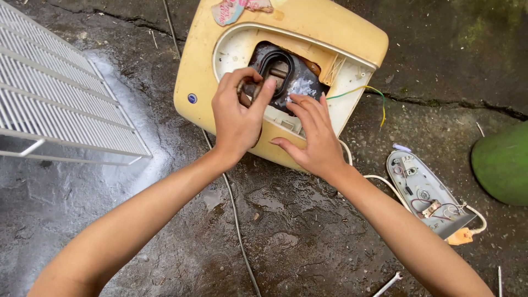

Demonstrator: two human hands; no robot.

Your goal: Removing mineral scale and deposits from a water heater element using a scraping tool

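Hands: left hand (237,118) pinching small rusty part (242,88), axis unclear; right hand (312,140) spread on yellow housing (308,33).

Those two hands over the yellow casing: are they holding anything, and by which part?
The left hand pinches a small rusty-looking part between thumb and fingertips, at the dark opening of the yellow casing. The right hand grips nothing; its fingers rest on the opening's edge.

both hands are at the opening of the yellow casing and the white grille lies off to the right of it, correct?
Not quite: the head view shows the white grille to the left of the yellow casing. Both the left hand and right hand are at its opening.
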